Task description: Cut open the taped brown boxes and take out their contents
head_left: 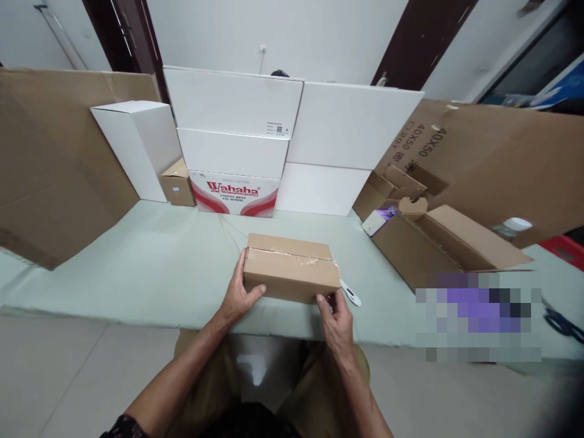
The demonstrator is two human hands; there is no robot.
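A long brown cardboard box (292,272) lies across the pale green tabletop in front of me, its top flaps meeting along a seam with a shiny strip of tape. At its left end, my left hand (239,289) grips the side, thumb on the front face. My right hand (336,316) holds the lower right front corner, thumb against the front and fingers curled at the end. Just beyond the box's right end lies a white digital thermometer (351,294), partly hidden by the box. What the box contains cannot be seen.
Stacked white cartons (235,152) stand along the back, with a small brown box (179,182) at their left. To the right sits an open cardboard box (438,243) beside a small purple-and-white pack (379,220). Dark-handled scissors (564,323) lie far right, near a pixelated patch.
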